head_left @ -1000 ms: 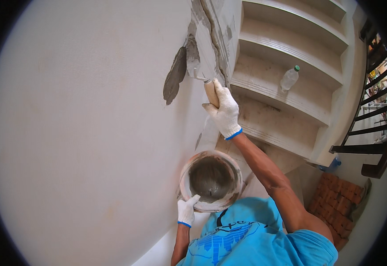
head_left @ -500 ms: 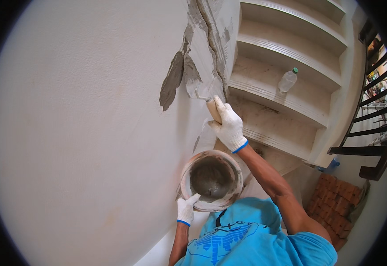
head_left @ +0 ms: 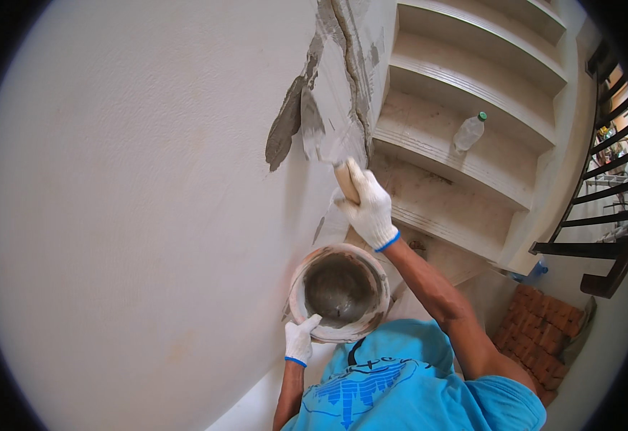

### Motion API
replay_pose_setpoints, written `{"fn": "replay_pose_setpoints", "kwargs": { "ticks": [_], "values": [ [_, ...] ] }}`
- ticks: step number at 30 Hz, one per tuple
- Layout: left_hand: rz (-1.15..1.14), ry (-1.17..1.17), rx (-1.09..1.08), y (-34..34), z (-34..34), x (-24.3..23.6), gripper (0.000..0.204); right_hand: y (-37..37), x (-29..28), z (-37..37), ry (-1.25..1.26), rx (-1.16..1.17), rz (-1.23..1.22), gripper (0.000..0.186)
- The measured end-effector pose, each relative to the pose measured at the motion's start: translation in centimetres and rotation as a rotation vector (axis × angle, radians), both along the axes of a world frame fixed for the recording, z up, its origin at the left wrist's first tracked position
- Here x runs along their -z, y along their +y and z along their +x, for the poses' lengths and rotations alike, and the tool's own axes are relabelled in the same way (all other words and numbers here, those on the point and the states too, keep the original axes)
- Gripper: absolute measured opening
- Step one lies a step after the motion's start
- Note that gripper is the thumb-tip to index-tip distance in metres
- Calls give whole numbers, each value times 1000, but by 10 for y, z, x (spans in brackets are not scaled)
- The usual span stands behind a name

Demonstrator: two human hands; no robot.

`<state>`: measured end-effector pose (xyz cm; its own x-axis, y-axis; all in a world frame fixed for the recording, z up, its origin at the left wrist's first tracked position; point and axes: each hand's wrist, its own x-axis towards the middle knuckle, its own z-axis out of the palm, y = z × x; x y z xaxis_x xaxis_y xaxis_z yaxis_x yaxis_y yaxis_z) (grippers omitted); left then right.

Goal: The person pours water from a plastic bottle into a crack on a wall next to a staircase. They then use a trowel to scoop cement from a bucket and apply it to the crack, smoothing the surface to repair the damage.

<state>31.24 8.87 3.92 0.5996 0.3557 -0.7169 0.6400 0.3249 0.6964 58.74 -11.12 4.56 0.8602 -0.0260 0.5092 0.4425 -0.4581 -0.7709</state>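
Observation:
My right hand (head_left: 366, 207), in a white glove, grips the wooden handle of a trowel (head_left: 316, 135). Its metal blade lies flat against the white wall (head_left: 134, 215), beside a grey smear of wet mortar (head_left: 283, 133) and a cracked, patched strip running up the wall's edge (head_left: 348, 65). My left hand (head_left: 299, 339), also gloved, holds the near rim of a round pan (head_left: 339, 291) with grey mortar in its bottom, kept close to the wall below the trowel.
Pale stair steps (head_left: 465, 144) rise on the right, with a clear plastic bottle (head_left: 468, 132) lying on one. A dark railing (head_left: 601, 208) curves at the far right. Red bricks (head_left: 540, 323) are stacked below the stairs.
My right hand has swept the trowel down along the wall and back up to the left beside the grey patch. The pan and my left hand have stayed put.

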Motion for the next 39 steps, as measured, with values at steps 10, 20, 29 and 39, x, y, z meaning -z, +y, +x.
{"fn": "replay_pose_setpoints", "kwargs": {
  "ticks": [10,20,29,39],
  "values": [
    [15,-20,6,5,-5,11,24,-4,-27,1,40,-5,107,89],
    [6,-8,-5,6,-8,8,29,-20,-12,-56,67,-27,52,86],
    [14,8,29,11,-11,17,30,-31,-1,-60,121,-7,29,66],
    [40,3,13,8,-13,18,31,-23,-18,-34,-1,-97,-50,76]
  ]
}}
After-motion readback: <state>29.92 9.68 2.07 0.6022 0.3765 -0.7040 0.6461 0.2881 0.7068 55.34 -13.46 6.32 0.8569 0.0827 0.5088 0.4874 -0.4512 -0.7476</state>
